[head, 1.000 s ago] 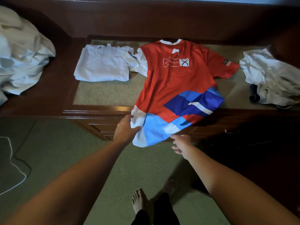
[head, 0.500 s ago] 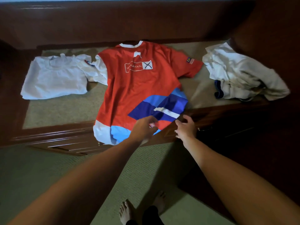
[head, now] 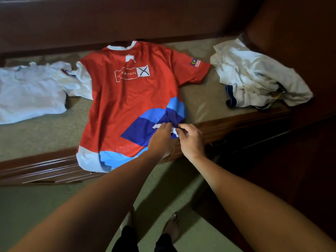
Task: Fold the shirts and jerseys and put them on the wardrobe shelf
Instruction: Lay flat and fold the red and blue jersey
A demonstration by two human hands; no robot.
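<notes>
— Where is the jersey?
— The red jersey lies flat on the desk, hem hanging over the front edge.
— And the fingers?
— Left hand and right hand meet at its lower right side, curled fingers pinching the blue-and-white fabric.

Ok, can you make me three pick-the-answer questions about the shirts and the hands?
1. Where is the crumpled white pile?
A. right of the red jersey
B. on the floor
C. under the jersey

2. What colour is the jersey's collar?
A. white
B. black
C. green

3. What are the left hand and right hand doing?
A. hanging idle
B. pinching the jersey's lower right edge
C. lifting the white shirt

Answers: 1 A, the pile lies past the right sleeve. 2 A, a white band rims the neck. 3 B, both grips meet on the blue patch.
</notes>
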